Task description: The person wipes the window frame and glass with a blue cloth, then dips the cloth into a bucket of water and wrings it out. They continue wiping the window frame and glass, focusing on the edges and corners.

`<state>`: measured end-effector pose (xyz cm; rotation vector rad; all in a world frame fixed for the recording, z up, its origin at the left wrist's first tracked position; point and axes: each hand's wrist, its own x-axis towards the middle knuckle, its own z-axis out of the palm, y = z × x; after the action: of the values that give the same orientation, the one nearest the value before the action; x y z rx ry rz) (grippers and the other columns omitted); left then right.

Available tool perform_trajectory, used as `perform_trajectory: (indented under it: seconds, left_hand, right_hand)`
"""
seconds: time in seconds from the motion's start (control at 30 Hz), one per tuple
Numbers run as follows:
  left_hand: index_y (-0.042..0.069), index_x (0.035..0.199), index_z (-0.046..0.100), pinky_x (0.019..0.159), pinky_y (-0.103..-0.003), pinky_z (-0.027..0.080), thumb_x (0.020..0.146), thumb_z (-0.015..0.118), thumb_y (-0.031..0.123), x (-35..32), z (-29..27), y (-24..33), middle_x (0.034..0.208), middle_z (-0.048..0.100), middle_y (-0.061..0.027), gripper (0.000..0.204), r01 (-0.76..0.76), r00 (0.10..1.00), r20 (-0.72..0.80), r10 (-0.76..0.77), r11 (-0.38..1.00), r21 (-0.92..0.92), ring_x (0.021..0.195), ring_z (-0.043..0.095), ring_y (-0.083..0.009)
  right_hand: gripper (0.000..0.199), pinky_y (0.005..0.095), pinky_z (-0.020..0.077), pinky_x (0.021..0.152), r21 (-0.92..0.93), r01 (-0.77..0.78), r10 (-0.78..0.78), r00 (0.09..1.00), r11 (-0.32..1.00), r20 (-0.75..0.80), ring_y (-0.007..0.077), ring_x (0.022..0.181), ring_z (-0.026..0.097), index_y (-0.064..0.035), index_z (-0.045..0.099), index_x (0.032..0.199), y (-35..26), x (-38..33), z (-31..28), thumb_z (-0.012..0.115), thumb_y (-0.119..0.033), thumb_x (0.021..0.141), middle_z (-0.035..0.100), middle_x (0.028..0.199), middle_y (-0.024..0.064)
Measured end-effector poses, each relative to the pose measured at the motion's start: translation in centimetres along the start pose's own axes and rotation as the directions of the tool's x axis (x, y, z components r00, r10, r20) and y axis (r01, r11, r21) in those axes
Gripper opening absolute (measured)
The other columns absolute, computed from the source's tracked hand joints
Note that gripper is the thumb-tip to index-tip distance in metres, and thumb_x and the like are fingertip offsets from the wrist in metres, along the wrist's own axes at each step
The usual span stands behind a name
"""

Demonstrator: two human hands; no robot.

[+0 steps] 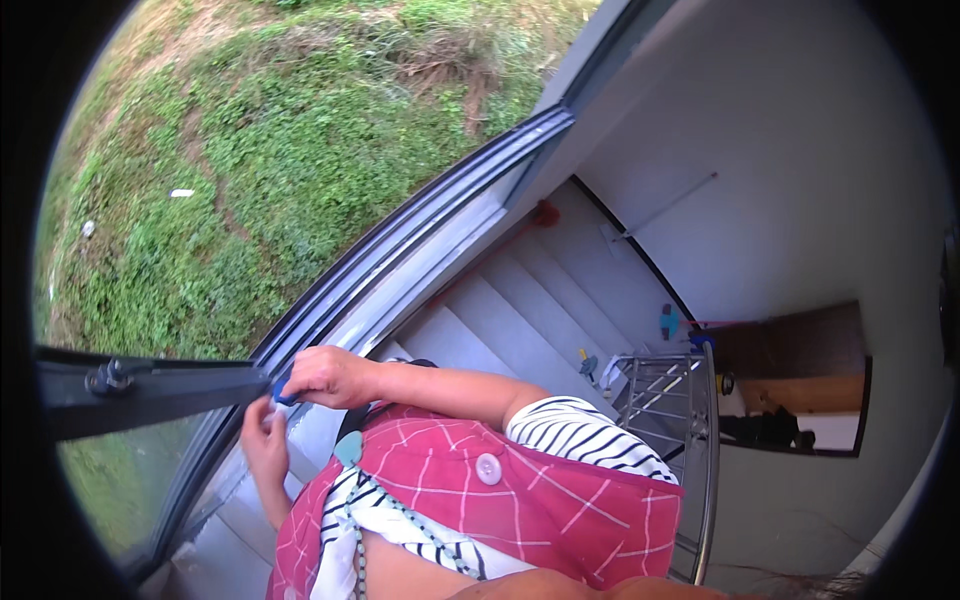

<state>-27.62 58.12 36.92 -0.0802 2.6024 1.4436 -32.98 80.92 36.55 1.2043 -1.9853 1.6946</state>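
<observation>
My right hand (pixel 335 378) reaches across to the left, its fingers closed round a small dark blue thing (pixel 283 392) whose kind I cannot make out. The blue thing is at the end of the dark window sash bar (pixel 190 385), next to the frame. Just below it, my left hand (pixel 265 447) is raised with its fingers curled and pressed together near the same spot. A pale bit shows at its fingertips, too small to name. The long window frame (pixel 420 240) runs diagonally past both hands.
Beyond the window lies a green, overgrown slope (pixel 300 150). Stairs (pixel 490 310) go down behind my right arm. A metal railing (pixel 712 450) stands to the right. Small blue and yellow items (pixel 588 365) lie by the steps, and a teal thing (pixel 668 320) is near the wall.
</observation>
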Motion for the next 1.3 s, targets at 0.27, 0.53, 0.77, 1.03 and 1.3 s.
perform_trajectory:
  seconds: [0.27, 0.53, 0.77, 1.03, 1.3]
  left_hand:
    - [0.001, 0.112, 0.059, 0.076, -0.024, 0.045, 0.091, 0.059, 0.010, -1.4, 0.6, 0.0, 0.097, 0.059, 0.0009, 0.023, -0.053, 0.978, 0.137, 0.157, 0.824, -0.564, 0.088, 0.053, -0.0082]
    - [0.005, 0.092, 0.057, 0.065, -0.018, 0.037, 0.096, 0.054, 0.019, -6.4, -0.5, -1.5, 0.080, 0.053, 0.0052, 0.015, -0.169, 0.954, -0.276, -0.115, 0.554, -0.815, 0.072, 0.045, -0.0031]
    - [0.006, 0.104, 0.059, 0.063, -0.018, 0.038, 0.092, 0.061, 0.031, -7.5, 0.3, -2.5, 0.077, 0.052, 0.0048, 0.029, -0.150, 0.956, -0.265, -0.127, 0.564, -0.812, 0.070, 0.045, -0.0029]
    - [0.001, 0.107, 0.064, 0.065, -0.024, 0.046, 0.083, 0.067, 0.013, -5.5, 0.2, -0.4, 0.083, 0.064, -0.0020, 0.026, 0.059, 0.959, -0.227, -0.168, 0.905, -0.421, 0.074, 0.055, -0.0061]
    - [0.001, 0.099, 0.060, 0.068, -0.028, 0.052, 0.093, 0.057, 0.015, -5.0, -1.6, -8.8, 0.087, 0.065, -0.0048, 0.015, -0.090, 0.689, -0.387, -0.612, 0.458, -0.884, 0.075, 0.063, -0.0129]
  right_hand:
    - [0.030, 0.0354, 0.0409, 0.067, -0.104, 0.101, -0.084, 0.984, 0.989, 0.154, 0.0233, 0.075, 0.059, -0.0109, 0.066, 0.098, -3.7, 4.5, 0.7, 0.070, -0.007, 0.068, 0.063, 0.081, 0.0032]
    - [0.023, 0.0310, 0.0466, 0.060, 0.088, -0.234, 0.220, 0.965, 0.968, 0.142, 0.0215, 0.067, 0.060, -0.0058, 0.065, 0.099, -2.6, 3.7, 2.9, 0.063, 0.003, 0.078, 0.062, 0.076, 0.0076]
    - [0.019, 0.0195, 0.0451, 0.051, 0.402, -0.802, 0.708, 0.587, 0.443, 0.392, 0.0053, 0.059, 0.054, -0.0001, 0.064, 0.099, -2.0, 2.1, 5.4, 0.065, -0.016, 0.089, 0.061, 0.072, -0.0002]
    - [0.017, 0.0216, 0.0488, 0.056, 0.390, -0.828, 0.684, 0.556, 0.403, 0.473, 0.0072, 0.062, 0.057, -0.0002, 0.062, 0.098, 0.0, 3.1, 8.9, 0.064, -0.015, 0.090, 0.062, 0.073, 0.0018]
    - [0.022, 0.0241, 0.0519, 0.064, 0.295, -0.842, 0.741, 0.538, 0.452, 0.401, 0.0101, 0.072, 0.061, -0.0017, 0.058, 0.110, 3.5, 3.3, 7.4, 0.060, -0.010, 0.090, 0.065, 0.085, 0.0053]
